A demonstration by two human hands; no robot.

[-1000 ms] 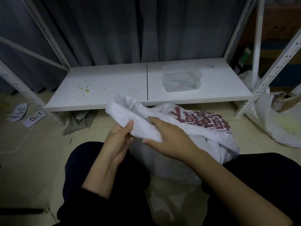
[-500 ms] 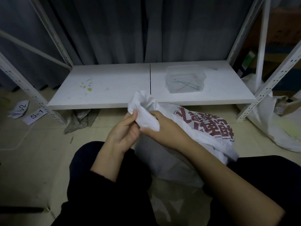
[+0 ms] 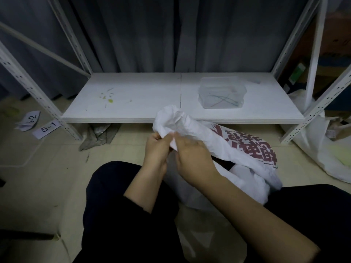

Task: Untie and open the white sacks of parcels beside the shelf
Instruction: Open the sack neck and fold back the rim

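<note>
A white woven sack (image 3: 224, 147) with dark red printed characters lies on the floor between my knees, in front of the shelf (image 3: 133, 103). Its bunched neck stands up just before the shelf's front edge. My left hand (image 3: 158, 147) pinches the lower edge of that bunched neck from the left. My right hand (image 3: 191, 154) grips the same fold from the right, fingers curled into the cloth. Both hands touch each other at the fold. No tie or knot shows.
A clear plastic tub (image 3: 222, 94) with thin strands inside sits on the shelf's right half. Another white sack (image 3: 322, 154) lies beyond the right shelf post. Paper labels (image 3: 46, 128) and a grey rag (image 3: 98, 135) lie on the floor at left.
The sack's neck has been gathered from a spread flap into a tight bunch. Both hands have closed together on it, nearer the shelf edge.
</note>
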